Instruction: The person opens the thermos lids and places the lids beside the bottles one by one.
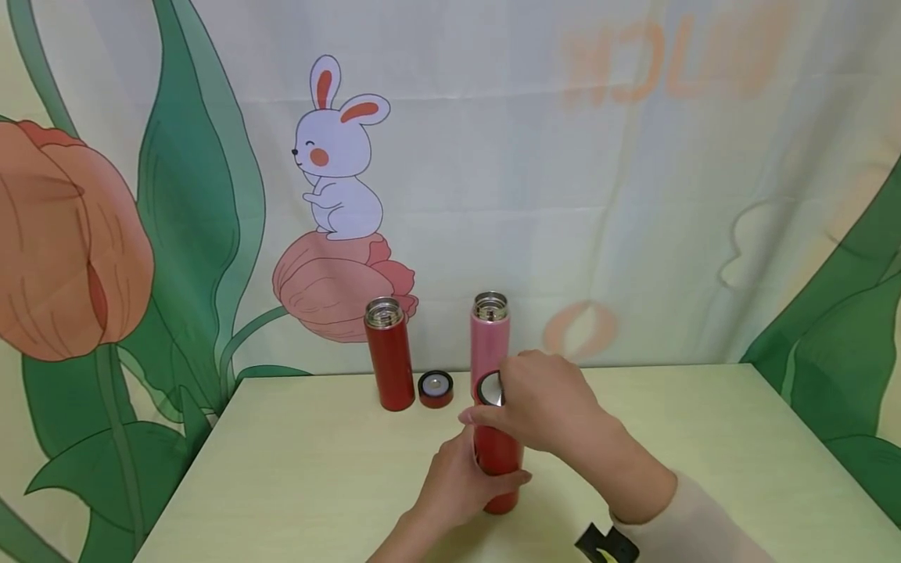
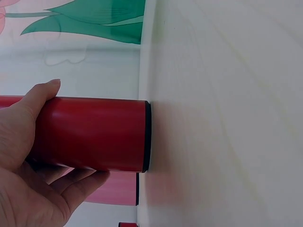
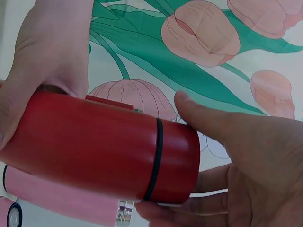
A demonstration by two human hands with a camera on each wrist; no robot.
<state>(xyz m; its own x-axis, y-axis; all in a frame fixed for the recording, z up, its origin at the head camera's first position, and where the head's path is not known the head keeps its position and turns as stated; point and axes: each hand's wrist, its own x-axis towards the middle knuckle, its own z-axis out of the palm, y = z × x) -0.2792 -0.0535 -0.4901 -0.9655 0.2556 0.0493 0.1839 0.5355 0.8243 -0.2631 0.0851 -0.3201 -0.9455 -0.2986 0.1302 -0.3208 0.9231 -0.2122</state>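
A red thermos (image 1: 498, 453) stands upright in front, its red lid (image 3: 179, 163) on top above a black ring. My left hand (image 1: 461, 478) grips its body, thumb on one side and fingers on the other. From above, my right hand (image 1: 545, 399) holds the lid between thumb and fingers. In the left wrist view, the black-edged base (image 2: 147, 137) is down at the table. Just behind, partly hidden, stands a pink thermos (image 1: 489, 340) without a lid, its steel mouth showing.
Further left stands another red thermos (image 1: 390, 363), uncovered. Beside it a red lid (image 1: 436, 389) lies with its inside up. A pink lid (image 3: 10, 213) shows near the pink thermos in the right wrist view. Behind the pale table (image 1: 303, 469) hangs a printed curtain (image 1: 464, 180).
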